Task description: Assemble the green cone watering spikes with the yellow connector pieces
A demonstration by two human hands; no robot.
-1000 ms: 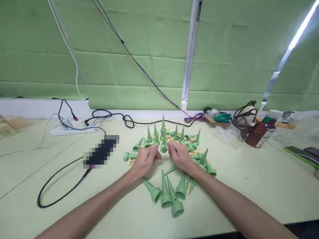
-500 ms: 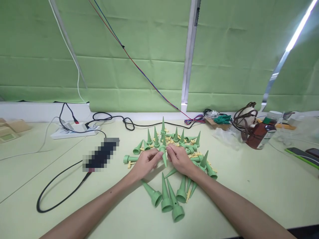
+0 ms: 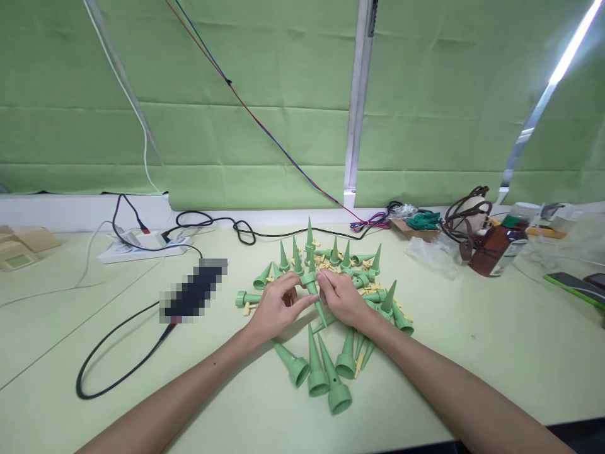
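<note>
My left hand (image 3: pixel 276 309) holds a green plastic watering spike (image 3: pixel 311 286) between thumb and fingers, its narrow tip slanting down and toward me. My right hand (image 3: pixel 344 299) is closed against the spike's wide end; what its fingers pinch is hidden. Behind both hands stand several upright green spikes (image 3: pixel 297 257), with small yellow valve pieces (image 3: pixel 326 267) scattered among them. Nearer to me lie several loose spikes with hollow ends, among them one spike (image 3: pixel 316 372) pointing away from me. Another spike (image 3: pixel 249 299) with a yellow valve lies left of my left hand.
A pixelated dark device (image 3: pixel 193 291) with a black cable lies at left, before a white power strip (image 3: pixel 144 247). Toward the right are a clear plastic bag (image 3: pixel 430 257), a brown bottle (image 3: pixel 498 249) and a phone (image 3: pixel 574 285). Cables run along the back edge.
The held spike has tilted, its tip swinging right and a little down. My left fingers have shifted their grip, thumb now further along it. The view has moved slightly.
</note>
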